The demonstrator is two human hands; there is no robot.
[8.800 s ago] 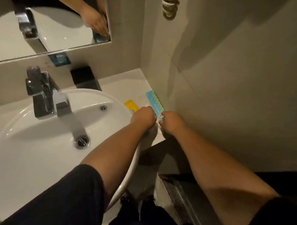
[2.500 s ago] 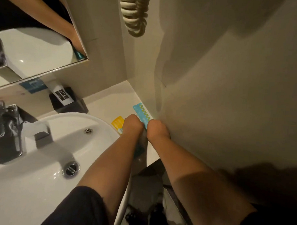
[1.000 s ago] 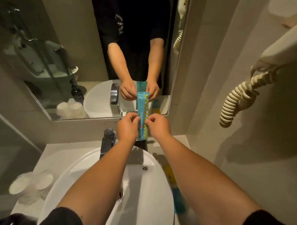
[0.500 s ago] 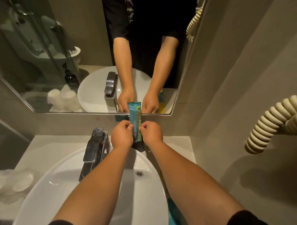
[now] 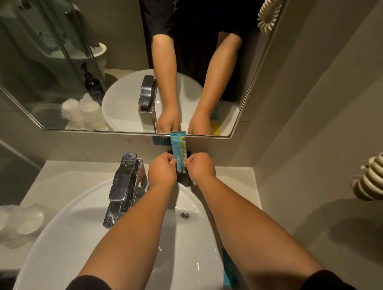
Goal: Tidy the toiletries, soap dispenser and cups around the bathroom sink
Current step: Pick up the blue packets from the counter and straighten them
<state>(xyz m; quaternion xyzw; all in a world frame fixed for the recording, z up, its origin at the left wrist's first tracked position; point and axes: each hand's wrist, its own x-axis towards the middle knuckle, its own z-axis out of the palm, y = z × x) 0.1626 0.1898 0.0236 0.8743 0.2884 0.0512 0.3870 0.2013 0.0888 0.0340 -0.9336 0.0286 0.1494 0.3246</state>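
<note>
A long teal toiletry packet (image 5: pixel 179 148) with a yellow dotted stripe stands upright against the wall just under the mirror. My left hand (image 5: pixel 162 170) pinches its lower left edge and my right hand (image 5: pixel 200 167) pinches its lower right edge. Its bottom end sits in or on a small black holder (image 5: pixel 183 179) behind the white sink (image 5: pixel 79 232); I cannot tell which. Wrapped cups (image 5: pixel 16 223) stand on the counter at the left. Another teal packet (image 5: pixel 230 274) lies on the counter right of the basin. A dark soap dispenser (image 5: pixel 93 86) shows only in the mirror.
A chrome faucet (image 5: pixel 124 186) rises left of my hands. The mirror (image 5: pixel 115 62) spans the back wall. A coiled cream cord (image 5: pixel 374 177) hangs on the right wall. The beige counter (image 5: pixel 234 185) wraps around the basin, with the tiled wall close on the right.
My hands lifted the teal packet from the right counter and carried it to the back wall. Over the last second it came down from mirror height onto the black holder.
</note>
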